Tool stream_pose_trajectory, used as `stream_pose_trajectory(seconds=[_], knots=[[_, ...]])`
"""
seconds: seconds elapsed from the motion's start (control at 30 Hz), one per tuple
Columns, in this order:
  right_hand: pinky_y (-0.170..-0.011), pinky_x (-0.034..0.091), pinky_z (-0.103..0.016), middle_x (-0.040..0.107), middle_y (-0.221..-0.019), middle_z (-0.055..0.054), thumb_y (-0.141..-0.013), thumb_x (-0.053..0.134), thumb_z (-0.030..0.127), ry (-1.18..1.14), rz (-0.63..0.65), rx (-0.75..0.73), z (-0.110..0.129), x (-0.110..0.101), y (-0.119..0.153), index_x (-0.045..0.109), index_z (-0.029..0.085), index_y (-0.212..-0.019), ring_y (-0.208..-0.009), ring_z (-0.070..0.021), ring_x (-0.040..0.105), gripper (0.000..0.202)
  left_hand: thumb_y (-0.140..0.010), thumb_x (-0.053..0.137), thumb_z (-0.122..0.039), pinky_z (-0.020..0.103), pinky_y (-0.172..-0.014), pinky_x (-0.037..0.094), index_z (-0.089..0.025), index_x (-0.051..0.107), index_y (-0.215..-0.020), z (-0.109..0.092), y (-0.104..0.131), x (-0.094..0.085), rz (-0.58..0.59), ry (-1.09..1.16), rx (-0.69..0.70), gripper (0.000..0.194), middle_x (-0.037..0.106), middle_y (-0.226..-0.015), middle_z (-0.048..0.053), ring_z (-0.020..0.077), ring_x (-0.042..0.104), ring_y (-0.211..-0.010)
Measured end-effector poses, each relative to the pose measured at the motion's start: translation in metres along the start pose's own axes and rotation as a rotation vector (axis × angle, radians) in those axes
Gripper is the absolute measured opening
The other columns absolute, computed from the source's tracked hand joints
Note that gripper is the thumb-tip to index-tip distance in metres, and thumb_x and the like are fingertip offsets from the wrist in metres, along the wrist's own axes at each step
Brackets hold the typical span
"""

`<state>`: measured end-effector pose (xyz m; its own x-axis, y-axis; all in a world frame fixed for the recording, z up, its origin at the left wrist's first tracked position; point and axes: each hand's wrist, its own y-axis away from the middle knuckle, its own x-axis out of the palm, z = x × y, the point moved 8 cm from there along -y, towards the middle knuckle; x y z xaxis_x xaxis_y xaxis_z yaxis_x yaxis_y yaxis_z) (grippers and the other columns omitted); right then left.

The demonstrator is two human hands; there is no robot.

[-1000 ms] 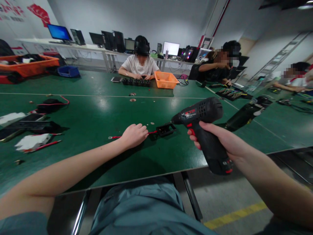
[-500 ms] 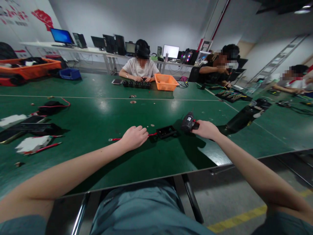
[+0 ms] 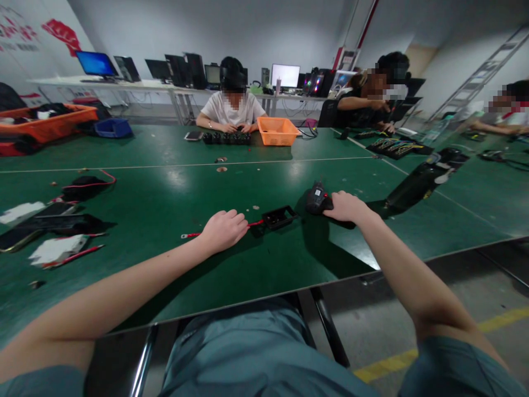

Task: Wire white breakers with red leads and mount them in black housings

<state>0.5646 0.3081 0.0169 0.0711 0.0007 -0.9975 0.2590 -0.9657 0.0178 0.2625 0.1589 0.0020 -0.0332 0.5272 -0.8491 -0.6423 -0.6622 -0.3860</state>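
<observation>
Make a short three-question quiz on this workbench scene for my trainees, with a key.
1. Multiple choice: Which tool is the right hand on?
A) Hammer
B) Power drill
C) Pliers

2. True or false: The left hand is nearer the power drill than the black housing is.

3. Fill in: The cable between the left hand and the black housing is ____ in colour.

Key: 1. B; 2. False; 3. red
</observation>
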Motion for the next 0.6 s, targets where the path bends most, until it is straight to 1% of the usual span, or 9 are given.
stream_pose_trajectory(seconds=[0.03, 0.1, 0.17, 0.23, 0.3, 0.33, 0.4, 0.5, 0.6], knots=[[-0.093, 0.048, -0.047, 0.061, -0.122, -0.027, -0.081, 0.066, 0.043, -0.05, -0.097, -0.082, 0.016, -0.013, 0.007, 0.061, 0.006, -0.122, -0.111, -0.0375, 0.061, 0.055, -0.1, 0.044, -0.03, 0.032, -0.059, 0.034, -0.016, 0.066, -0.081, 0.0, 0.0, 0.0, -0.003, 0.003, -0.002, 0.032, 0.062, -0.079, 0.008, 0.0197, 0.055, -0.077], [-0.104, 0.042, -0.046, 0.053, -0.137, -0.021, -0.088, 0.059, 0.038, -0.254, -0.268, -0.395, 0.059, -0.035, 0.025, 0.051, 0.013, -0.136, -0.127, -0.0327, 0.052, 0.055, -0.1, 0.044, -0.03, 0.032, -0.059, 0.033, -0.016, 0.066, -0.081, 0.0, 0.0, -0.001, -0.004, 0.004, -0.003, 0.032, 0.063, -0.079, 0.008, 0.0194, 0.055, -0.077], [-0.111, 0.036, -0.046, 0.044, -0.149, -0.017, -0.09, 0.06, 0.043, -0.385, -0.27, -0.684, 0.101, -0.038, 0.04, 0.044, 0.019, -0.144, -0.137, -0.0297, 0.042, 0.061, -0.1, 0.044, -0.03, 0.033, -0.059, 0.033, -0.016, 0.067, -0.082, 0.0, 0.0, -0.001, -0.001, -0.004, 0.003, 0.033, 0.063, -0.079, 0.008, 0.0194, 0.055, -0.076], [-0.112, 0.034, -0.05, 0.042, -0.151, -0.018, -0.083, 0.07, 0.051, -0.38, -0.241, -0.815, 0.129, -0.026, 0.042, 0.042, 0.019, -0.145, -0.139, -0.033, 0.039, 0.075, -0.1, 0.044, -0.031, 0.033, -0.059, 0.033, -0.017, 0.067, -0.083, 0.0, 0.0, 0.0, 0.005, -0.018, 0.011, 0.033, 0.063, -0.079, 0.007, 0.0196, 0.055, -0.076], [-0.107, 0.039, -0.05, 0.052, -0.14, -0.019, -0.078, 0.075, 0.052, -0.357, -0.202, -0.848, 0.146, -0.008, 0.036, 0.048, 0.016, -0.139, -0.129, -0.034, 0.048, 0.076, -0.101, 0.043, -0.032, 0.033, -0.059, 0.033, -0.017, 0.068, -0.085, -0.001, 0.0, 0.001, 0.007, -0.03, 0.017, 0.032, 0.064, -0.08, 0.007, 0.02, 0.055, -0.077], [-0.103, 0.043, -0.048, 0.058, -0.131, -0.019, -0.078, 0.076, 0.051, -0.356, -0.184, -0.844, 0.152, 0.0, 0.032, 0.052, 0.014, -0.134, -0.121, -0.0327, 0.054, 0.071, -0.101, 0.043, -0.032, 0.034, -0.06, 0.034, -0.018, 0.068, -0.087, -0.001, 0.0, 0.001, 0.007, -0.033, 0.021, 0.032, 0.064, -0.081, 0.007, 0.0201, 0.055, -0.077], [-0.093, 0.048, -0.042, 0.064, -0.115, -0.017, -0.079, 0.075, 0.05, -0.364, -0.182, -0.815, 0.156, 0.012, 0.026, 0.057, 0.013, -0.126, -0.108, -0.0299, 0.059, 0.062, -0.101, 0.044, -0.032, 0.034, -0.06, 0.034, -0.018, 0.069, -0.089, -0.001, 0.0, 0.002, 0.003, -0.031, 0.017, 0.031, 0.064, -0.081, 0.007, 0.0202, 0.055, -0.078], [-0.085, 0.049, -0.037, 0.066, -0.108, -0.015, -0.081, 0.072, 0.054, -0.358, -0.218, -0.776, 0.156, 0.016, 0.028, 0.058, 0.013, -0.121, -0.101, -0.0286, 0.061, 0.06, -0.1, 0.045, -0.032, 0.033, -0.06, 0.034, -0.018, 0.069, -0.089, 0.0, 0.0, 0.003, -0.01, -0.013, -0.004, 0.03, 0.065, -0.08, 0.008, 0.0202, 0.055, -0.077], [-0.081, 0.048, -0.036, 0.067, -0.105, -0.014, -0.081, 0.072, 0.058, -0.278, -0.219, -0.78, 0.157, 0.014, 0.035, 0.059, 0.014, -0.118, -0.097, -0.0283, 0.062, 0.059, -0.1, 0.046, -0.031, 0.033, -0.06, 0.034, -0.018, 0.069, -0.089, 0.001, -0.001, 0.003, -0.001, -0.002, -0.007, 0.029, 0.065, -0.08, 0.008, 0.0203, 0.055, -0.077]])
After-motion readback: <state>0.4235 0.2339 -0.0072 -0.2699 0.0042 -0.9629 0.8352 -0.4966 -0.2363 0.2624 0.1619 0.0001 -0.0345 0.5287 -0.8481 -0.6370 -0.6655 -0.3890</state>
